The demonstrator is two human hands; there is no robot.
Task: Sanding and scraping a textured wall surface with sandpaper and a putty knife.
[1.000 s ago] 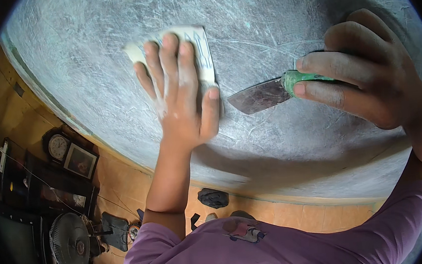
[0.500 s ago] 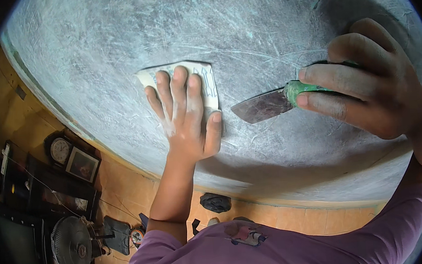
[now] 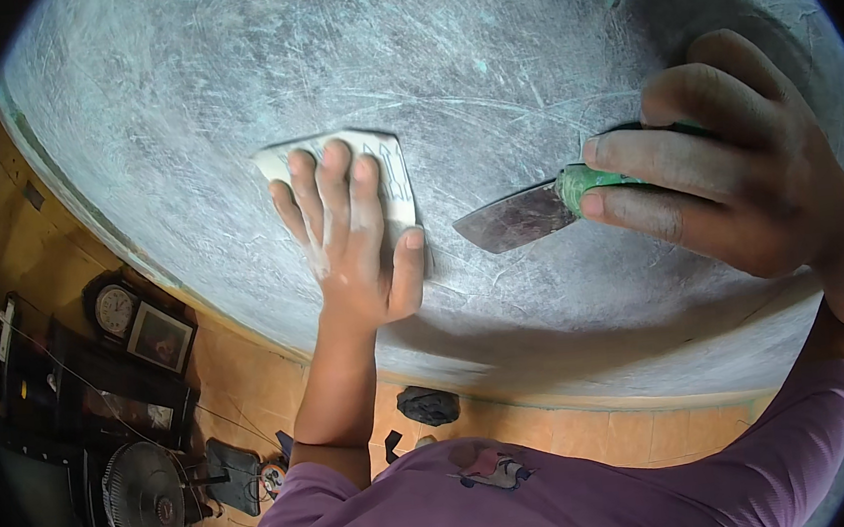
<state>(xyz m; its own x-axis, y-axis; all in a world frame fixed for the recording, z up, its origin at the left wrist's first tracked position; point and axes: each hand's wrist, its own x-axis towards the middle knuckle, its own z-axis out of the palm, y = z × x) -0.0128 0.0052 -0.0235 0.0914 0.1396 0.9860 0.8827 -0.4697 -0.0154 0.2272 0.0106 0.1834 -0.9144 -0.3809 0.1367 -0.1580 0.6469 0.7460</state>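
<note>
My left hand (image 3: 352, 239) holds a sheet of sandpaper (image 3: 393, 181) against a grey, scratched wall (image 3: 483, 47). The fingers lie stretched over the pale, printed back of the sheet, and the thumb rests by its lower right edge. The sheet's rough side is hidden against the wall. To the right, my right hand (image 3: 734, 161) is closed round the green handle of a putty knife (image 3: 513, 218). Its dark, flat blade points left toward the sandpaper, close over the wall; whether it touches I cannot tell. Pale dust coats the fingers of both hands.
At lower left stand a fan (image 3: 145, 504), a clock (image 3: 115, 308), a framed picture (image 3: 160, 334) and a dark television (image 3: 46, 502), with loose cables around. A black bundle (image 3: 427, 405) lies on the orange tiled floor (image 3: 533, 436) at the wall's foot.
My left hand and the sandpaper have slid a little to the left along the wall. My right hand with the putty knife has shifted slightly left too.
</note>
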